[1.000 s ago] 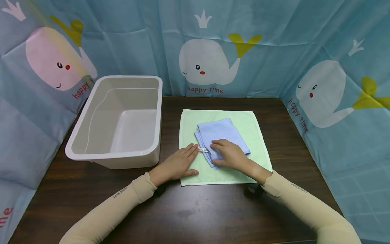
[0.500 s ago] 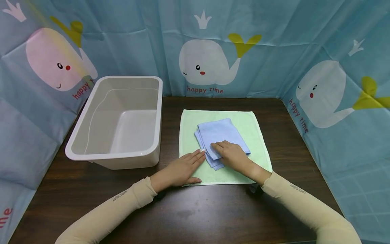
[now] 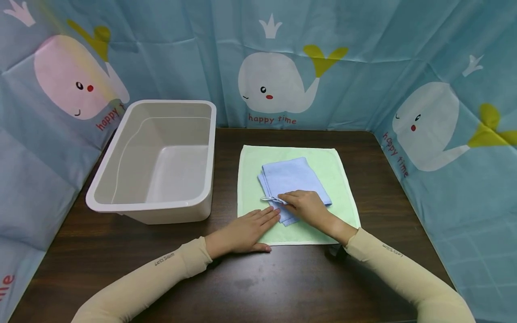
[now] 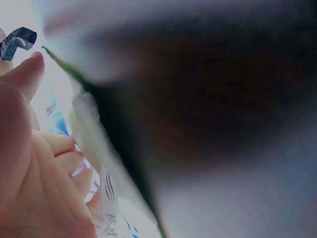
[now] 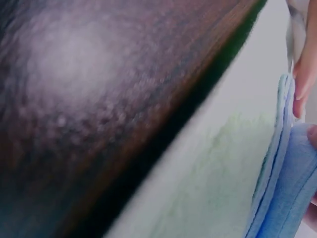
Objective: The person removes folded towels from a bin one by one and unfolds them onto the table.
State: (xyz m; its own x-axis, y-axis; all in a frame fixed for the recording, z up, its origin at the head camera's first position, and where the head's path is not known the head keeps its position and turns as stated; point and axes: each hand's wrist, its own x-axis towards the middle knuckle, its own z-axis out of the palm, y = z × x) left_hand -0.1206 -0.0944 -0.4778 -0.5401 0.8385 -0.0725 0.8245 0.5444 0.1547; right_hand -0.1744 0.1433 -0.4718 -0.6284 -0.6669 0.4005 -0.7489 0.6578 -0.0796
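1. Head view: the right hand (image 3: 308, 208) is pinching the blue cloth's (image 3: 292, 175) near edge with curled fingers, by the white label (image 3: 268, 198).
2. The left hand's (image 3: 248, 231) fingers are lying straight, close together, tips at that edge.
3. The blue cloth is resting folded in layers on the green towel (image 3: 335, 179); arranging its edge seems unfinished.
4. The green towel is lying spread flat, unfolded.
5. The tub (image 3: 149, 207) is standing leftward on the table (image 3: 258, 282).

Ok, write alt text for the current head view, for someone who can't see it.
A person's right hand grips a folded blue cloth lying on a spread green cloth, while the left hand lies with straight fingers at the blue cloth's left edge. On the dark table, a pale tub stands left, before a whale-print curtain.
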